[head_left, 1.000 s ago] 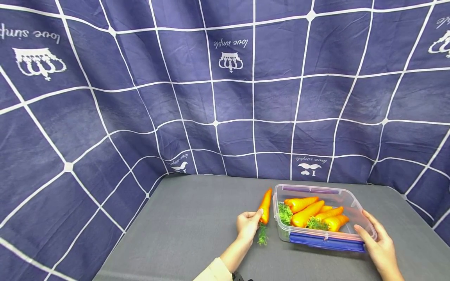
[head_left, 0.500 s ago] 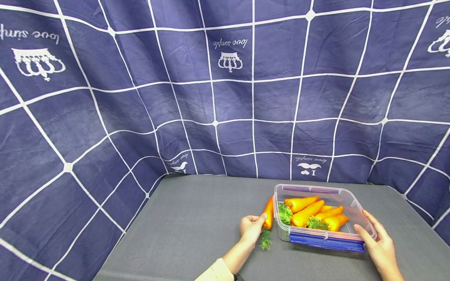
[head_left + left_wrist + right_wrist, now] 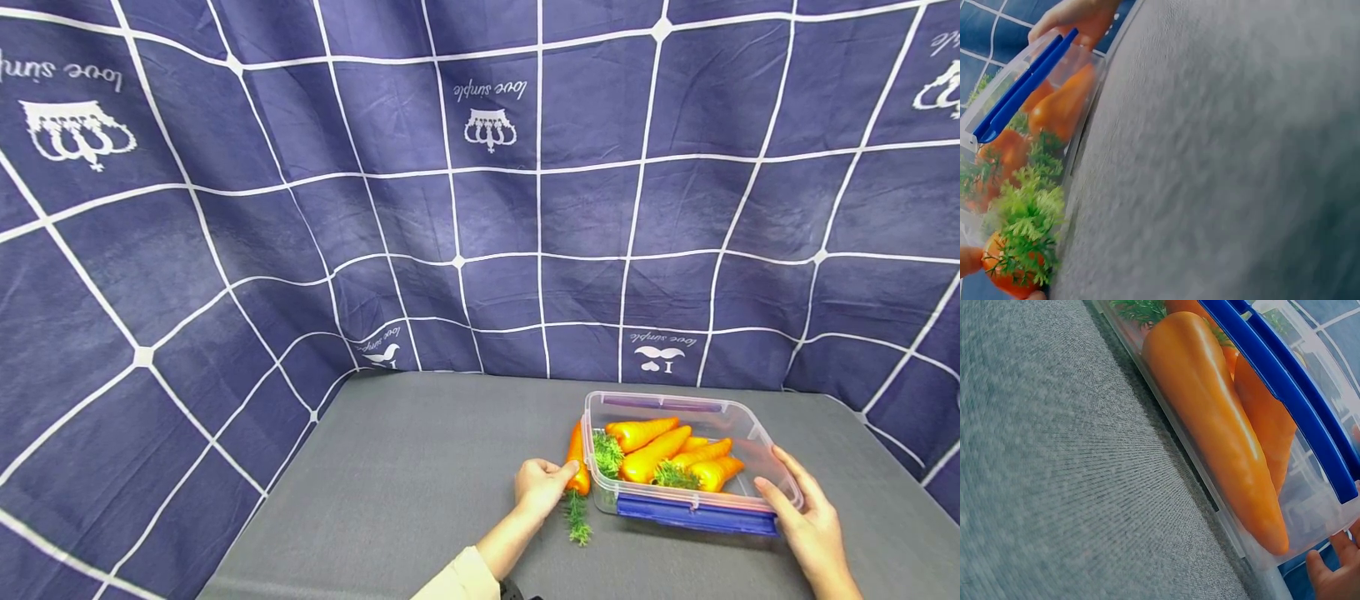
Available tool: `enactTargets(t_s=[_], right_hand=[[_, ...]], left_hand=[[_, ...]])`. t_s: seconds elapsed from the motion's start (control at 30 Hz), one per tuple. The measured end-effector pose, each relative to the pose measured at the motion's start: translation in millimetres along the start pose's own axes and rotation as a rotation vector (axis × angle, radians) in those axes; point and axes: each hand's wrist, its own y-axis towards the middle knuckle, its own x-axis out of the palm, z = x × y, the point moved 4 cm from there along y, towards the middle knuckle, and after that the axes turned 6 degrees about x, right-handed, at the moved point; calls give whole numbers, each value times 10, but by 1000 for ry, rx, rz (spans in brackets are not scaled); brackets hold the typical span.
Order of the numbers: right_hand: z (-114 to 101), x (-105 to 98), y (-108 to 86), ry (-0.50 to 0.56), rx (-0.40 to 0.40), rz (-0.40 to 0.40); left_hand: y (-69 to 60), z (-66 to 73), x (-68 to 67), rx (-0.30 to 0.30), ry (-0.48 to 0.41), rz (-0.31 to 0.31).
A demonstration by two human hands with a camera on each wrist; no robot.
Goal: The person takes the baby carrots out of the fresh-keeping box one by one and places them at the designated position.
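Observation:
A carrot with a green leafy top (image 3: 577, 475) lies along the left outer wall of a clear plastic food container (image 3: 697, 502). My left hand (image 3: 542, 486) pinches its thick end, and the leaves hang toward the front. In the left wrist view, fingertips (image 3: 969, 260) press the carrot's orange end (image 3: 1007, 281) beside the container. Several more carrots (image 3: 656, 456) with leafy tops lie inside the lidless container. At the container's front right corner my right hand (image 3: 813, 521) grips it, thumb by the rim and fingers along the right wall.
A blue locking flap (image 3: 697, 514) hangs down along the container's front. The table is covered with grey cloth (image 3: 420, 467). Behind and to the left hangs a dark blue curtain (image 3: 495, 217) with white grid lines.
My left hand has moved right and a little toward the front with the carrot, bringing it up to the container's left wall. The right hand and the container have stayed put.

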Motion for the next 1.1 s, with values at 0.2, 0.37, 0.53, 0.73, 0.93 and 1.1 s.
enactTargets(t_s=[0.2, 0.37, 0.53, 0.73, 0.93, 1.1], right_hand=[[-17, -6, 13, -8, -4, 6], [-8, -14, 24, -17, 12, 17], [-10, -10, 14, 2, 1, 13], [-9, -1, 2, 10, -9, 12], [-2, 6, -2, 16, -8, 15], [3, 10, -1, 13, 4, 15]], left_hand=[[92, 44, -45, 8, 60, -31], [208, 138, -99, 19, 23, -30], [321, 291, -99, 62, -19, -41], [401, 521, -49, 144, -60, -37], [434, 717, 59, 219, -157, -85], [465, 828, 183, 241, -149, -153]])
